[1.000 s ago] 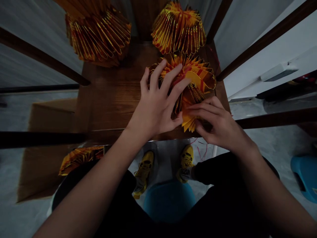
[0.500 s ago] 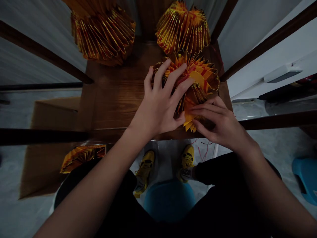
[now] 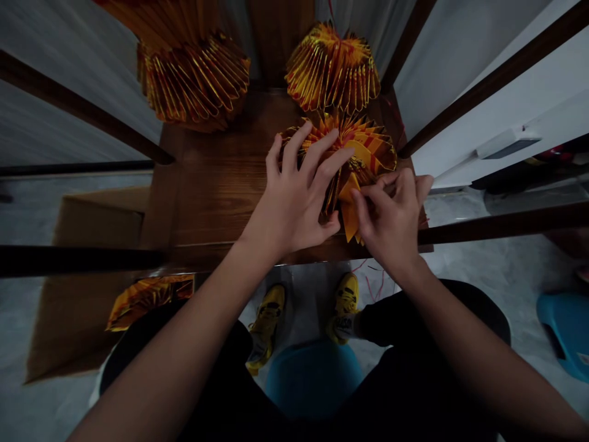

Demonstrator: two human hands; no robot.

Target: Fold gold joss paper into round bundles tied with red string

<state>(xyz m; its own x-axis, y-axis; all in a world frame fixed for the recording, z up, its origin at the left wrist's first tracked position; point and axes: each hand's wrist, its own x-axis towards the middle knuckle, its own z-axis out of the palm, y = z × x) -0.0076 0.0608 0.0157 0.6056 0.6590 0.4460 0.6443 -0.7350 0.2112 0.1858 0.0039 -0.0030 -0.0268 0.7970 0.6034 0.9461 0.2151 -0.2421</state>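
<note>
A fan-like ring of folded gold and red paper [image 3: 368,147] lies on the right side of a dark wooden table [image 3: 216,184]. My left hand [image 3: 299,196] presses down on its left half with fingers spread flat. My right hand [image 3: 391,218] is at the ring's near edge, its fingers pinched on one yellow folded paper piece [image 3: 350,209] that sticks out toward me. Part of the ring is hidden under both hands.
Two finished folded paper rings stand at the back, one at the left [image 3: 196,80], one at the right [image 3: 332,67]. A stack of gold paper [image 3: 145,294] rests on a cardboard box [image 3: 87,276] at my left. A blue stool [image 3: 564,325] stands on the floor at right.
My right hand has moved up and inward, from lying flat on the fold ends to pinching a yellow piece upright. The left hand stays pressed on the ring.
</note>
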